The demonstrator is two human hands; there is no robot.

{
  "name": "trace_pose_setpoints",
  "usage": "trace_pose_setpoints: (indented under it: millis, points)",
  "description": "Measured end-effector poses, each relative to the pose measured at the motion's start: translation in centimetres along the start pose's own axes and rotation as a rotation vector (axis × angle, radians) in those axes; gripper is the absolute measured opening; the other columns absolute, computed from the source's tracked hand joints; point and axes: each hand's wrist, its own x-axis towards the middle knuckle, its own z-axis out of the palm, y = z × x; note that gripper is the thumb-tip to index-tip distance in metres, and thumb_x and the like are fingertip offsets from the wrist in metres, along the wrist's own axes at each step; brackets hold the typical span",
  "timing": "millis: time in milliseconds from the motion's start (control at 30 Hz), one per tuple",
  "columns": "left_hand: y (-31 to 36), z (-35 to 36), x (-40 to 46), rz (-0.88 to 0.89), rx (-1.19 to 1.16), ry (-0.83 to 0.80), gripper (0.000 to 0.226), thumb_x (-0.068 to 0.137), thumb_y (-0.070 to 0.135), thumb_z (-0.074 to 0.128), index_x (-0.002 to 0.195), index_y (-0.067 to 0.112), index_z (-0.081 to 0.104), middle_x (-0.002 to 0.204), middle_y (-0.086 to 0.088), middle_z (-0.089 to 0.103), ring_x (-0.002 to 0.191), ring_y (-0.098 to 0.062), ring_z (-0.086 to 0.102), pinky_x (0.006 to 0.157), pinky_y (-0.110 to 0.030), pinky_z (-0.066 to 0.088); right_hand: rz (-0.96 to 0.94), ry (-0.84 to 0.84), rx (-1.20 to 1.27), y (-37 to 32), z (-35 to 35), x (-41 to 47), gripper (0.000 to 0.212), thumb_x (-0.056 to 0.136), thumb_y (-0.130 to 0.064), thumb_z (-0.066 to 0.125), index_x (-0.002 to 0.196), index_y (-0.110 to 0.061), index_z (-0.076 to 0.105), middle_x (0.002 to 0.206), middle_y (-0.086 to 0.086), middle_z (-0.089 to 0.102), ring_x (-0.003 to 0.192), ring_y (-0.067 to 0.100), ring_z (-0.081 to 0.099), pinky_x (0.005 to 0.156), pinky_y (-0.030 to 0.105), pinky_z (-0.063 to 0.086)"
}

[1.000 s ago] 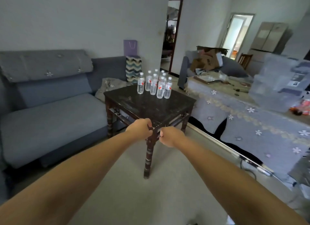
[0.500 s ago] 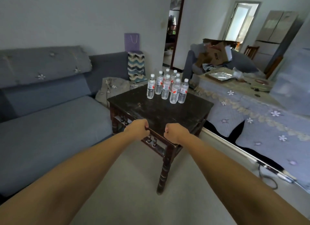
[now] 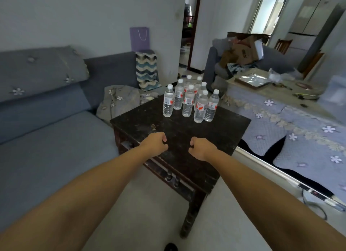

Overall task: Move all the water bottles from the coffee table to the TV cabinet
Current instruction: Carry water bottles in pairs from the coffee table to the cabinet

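Hands now farther over table

Both forearms are bare right to the lower edge of the picture — no sleeve, watch, band or glove shows. The left hand and right hand carry no ring that can be made out. A dark shoe tip shows at the bottom edge — rounded, plain.

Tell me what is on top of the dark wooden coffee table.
On the dark wooden coffee table stands a cluster of clear plastic water bottles with white caps, upright near its far edge. Eight caps show; front bottles partly cover the rear ones. Both hands hover above the near part, holding nothing.
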Motion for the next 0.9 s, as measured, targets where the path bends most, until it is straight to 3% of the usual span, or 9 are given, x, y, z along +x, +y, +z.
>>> trace_pose_setpoints:
  millis: [500, 700, 800, 900]
  points:
    - [1.0, 0.2, 24.0, -0.152, -0.222, 0.024, 0.030, 0.086, 0.023, 0.063, 0.114, 0.016, 0.056, 0.100, -0.003, 0.064, 0.091, -0.019, 0.063, 0.091, -0.039, 0.052, 0.072, -0.097, 0.101, 3.6, -4.3, 22.9, 0.039, 0.097, -0.027, 0.052, 0.133, -0.013, 0.047, 0.124, 0.010, 0.059, 0.110, 0.025, 0.060, 0.088, 0.035, 0.051]
    - [-1.1, 1.7, 31.9, -0.234, -0.325, 0.009, 0.036, 0.086, 0.023, 0.065, 0.119, 0.013, 0.055, 0.108, -0.006, 0.063, 0.099, -0.021, 0.062, 0.094, -0.039, 0.051, 0.136, 0.034, 0.304, 3.8, -2.8, 31.1, 0.050, 0.095, -0.027, 0.056, 0.141, -0.012, 0.040, 0.129, 0.011, 0.055, 0.117, 0.026, 0.057, 0.098, 0.041, 0.049]
    - [-2.6, 2.1, 35.9, -0.320, -0.400, 0.039, 0.050, 0.084, 0.028, 0.068, 0.126, 0.010, 0.048, 0.119, -0.011, 0.059, 0.109, -0.026, 0.060, 0.097, -0.041, 0.049, 0.231, 0.122, 0.476, 3.6, -2.2, 35.1, 0.058, 0.094, -0.026, 0.060, 0.144, -0.011, 0.036, 0.141, 0.013, 0.046, 0.127, 0.027, 0.051, 0.105, 0.041, 0.045]
    - [-3.7, 2.6, 39.9, -0.420, -0.497, 0.097, 0.083, 0.077, 0.034, 0.076, 0.141, 0.006, 0.032, 0.140, -0.018, 0.045, 0.128, -0.032, 0.047, 0.107, -0.046, 0.041, 0.328, 0.242, 0.668, 3.8, -1.5, 39.7, 0.072, 0.089, -0.027, 0.068, 0.148, -0.009, 0.031, 0.150, 0.014, 0.039, 0.137, 0.029, 0.042, 0.112, 0.041, 0.038]
